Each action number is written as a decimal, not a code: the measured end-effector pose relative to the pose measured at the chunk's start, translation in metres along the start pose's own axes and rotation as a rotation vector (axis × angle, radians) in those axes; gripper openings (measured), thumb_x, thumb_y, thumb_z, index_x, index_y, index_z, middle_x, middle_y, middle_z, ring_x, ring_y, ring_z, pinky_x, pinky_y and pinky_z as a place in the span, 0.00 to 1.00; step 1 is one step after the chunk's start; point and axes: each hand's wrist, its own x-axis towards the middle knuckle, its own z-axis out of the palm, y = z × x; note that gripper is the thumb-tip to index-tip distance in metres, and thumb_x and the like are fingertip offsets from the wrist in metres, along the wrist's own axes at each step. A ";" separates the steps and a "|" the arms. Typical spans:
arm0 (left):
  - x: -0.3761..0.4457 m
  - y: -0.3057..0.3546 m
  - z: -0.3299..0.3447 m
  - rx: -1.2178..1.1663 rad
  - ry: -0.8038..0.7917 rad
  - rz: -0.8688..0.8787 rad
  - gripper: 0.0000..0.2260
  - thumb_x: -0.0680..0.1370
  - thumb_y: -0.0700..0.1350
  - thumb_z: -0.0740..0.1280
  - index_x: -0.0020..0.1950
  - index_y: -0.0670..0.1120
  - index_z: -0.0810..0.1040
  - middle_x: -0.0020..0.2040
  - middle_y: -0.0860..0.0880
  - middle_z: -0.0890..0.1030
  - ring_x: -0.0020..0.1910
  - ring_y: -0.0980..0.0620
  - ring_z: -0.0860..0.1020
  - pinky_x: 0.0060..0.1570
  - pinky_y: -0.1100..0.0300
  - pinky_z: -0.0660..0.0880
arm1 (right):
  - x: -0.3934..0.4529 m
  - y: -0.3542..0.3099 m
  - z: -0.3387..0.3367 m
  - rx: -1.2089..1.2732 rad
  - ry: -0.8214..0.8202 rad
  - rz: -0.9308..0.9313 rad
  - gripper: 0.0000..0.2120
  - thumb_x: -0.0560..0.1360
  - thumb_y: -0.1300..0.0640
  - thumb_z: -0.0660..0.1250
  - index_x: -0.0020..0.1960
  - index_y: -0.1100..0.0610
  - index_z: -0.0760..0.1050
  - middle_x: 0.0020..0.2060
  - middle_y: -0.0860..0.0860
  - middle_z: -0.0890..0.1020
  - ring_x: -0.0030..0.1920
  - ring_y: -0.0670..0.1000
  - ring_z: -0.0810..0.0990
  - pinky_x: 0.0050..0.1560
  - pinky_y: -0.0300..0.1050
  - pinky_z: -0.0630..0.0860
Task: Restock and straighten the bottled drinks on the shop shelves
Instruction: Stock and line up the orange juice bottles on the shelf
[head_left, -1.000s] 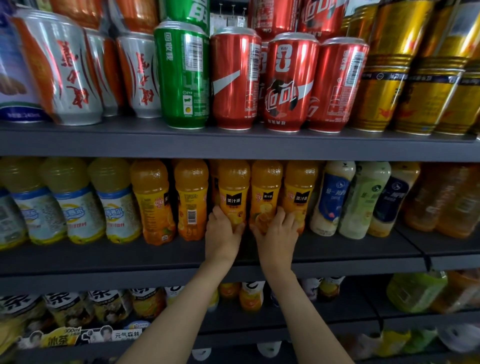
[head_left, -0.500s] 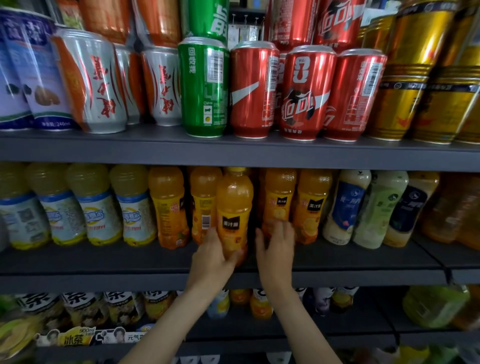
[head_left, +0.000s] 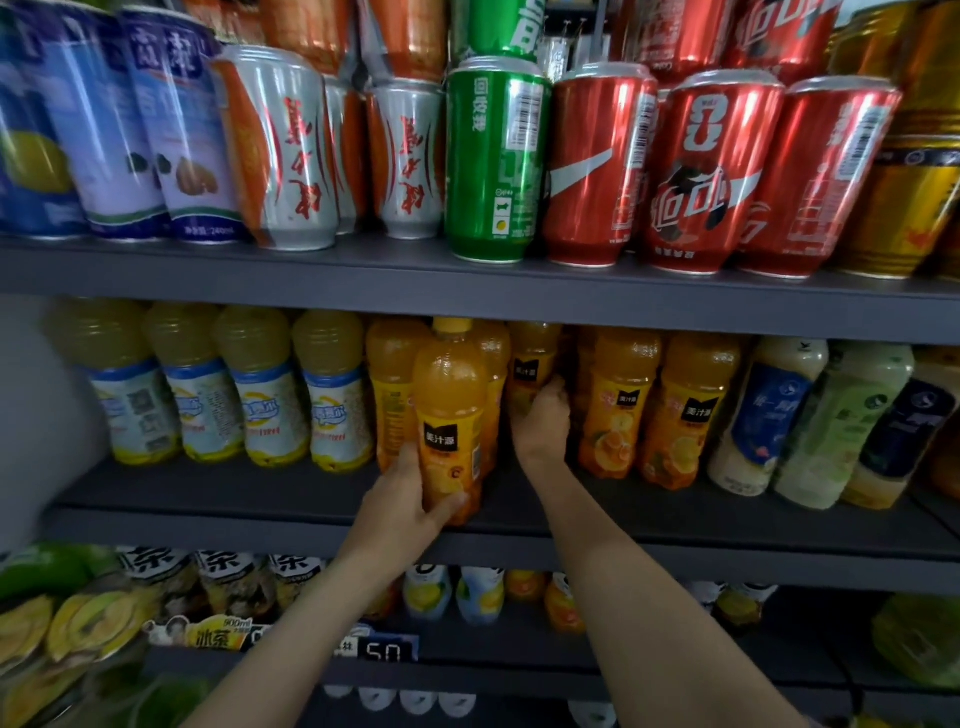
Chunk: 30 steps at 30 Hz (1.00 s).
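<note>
Orange juice bottle (head_left: 451, 415) sits in the left hand (head_left: 410, 499), whose fingers (head_left: 447, 506) curl round its base; it stands upright, long axis vertical, at the front lip of the middle shelf (head_left: 675, 525), forward of its row. To its right the right hand (head_left: 543, 415) reaches deeper, fingers (head_left: 553, 389) curled on a second bottle (head_left: 527, 369) standing further back in the gap. The left hand is nearer the shelf edge, so the front bottle would go straight back. The shelf also holds pale yellow bottles (head_left: 270, 395) left of the front bottle and milky ones (head_left: 769, 415) right. Cans (head_left: 493, 166) stand on the shelf above.
</note>
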 end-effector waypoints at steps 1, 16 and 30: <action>0.000 -0.001 0.000 -0.005 -0.006 0.000 0.30 0.74 0.51 0.69 0.71 0.49 0.58 0.69 0.49 0.70 0.67 0.48 0.69 0.64 0.50 0.68 | -0.001 0.001 0.000 -0.003 0.018 -0.003 0.25 0.74 0.64 0.67 0.67 0.64 0.61 0.62 0.61 0.71 0.62 0.60 0.72 0.60 0.50 0.71; 0.006 -0.002 0.001 0.008 -0.024 0.019 0.29 0.74 0.51 0.68 0.70 0.48 0.60 0.67 0.48 0.70 0.66 0.48 0.69 0.64 0.53 0.67 | -0.008 0.006 0.001 -0.160 0.160 -0.003 0.25 0.73 0.64 0.67 0.67 0.66 0.61 0.65 0.62 0.66 0.63 0.62 0.71 0.60 0.52 0.72; 0.004 -0.003 0.000 -0.010 -0.051 0.028 0.28 0.75 0.50 0.68 0.71 0.47 0.59 0.68 0.48 0.70 0.67 0.48 0.69 0.65 0.51 0.67 | -0.004 -0.009 0.003 -0.166 0.101 0.116 0.26 0.73 0.70 0.63 0.68 0.68 0.58 0.68 0.63 0.61 0.66 0.61 0.68 0.66 0.51 0.67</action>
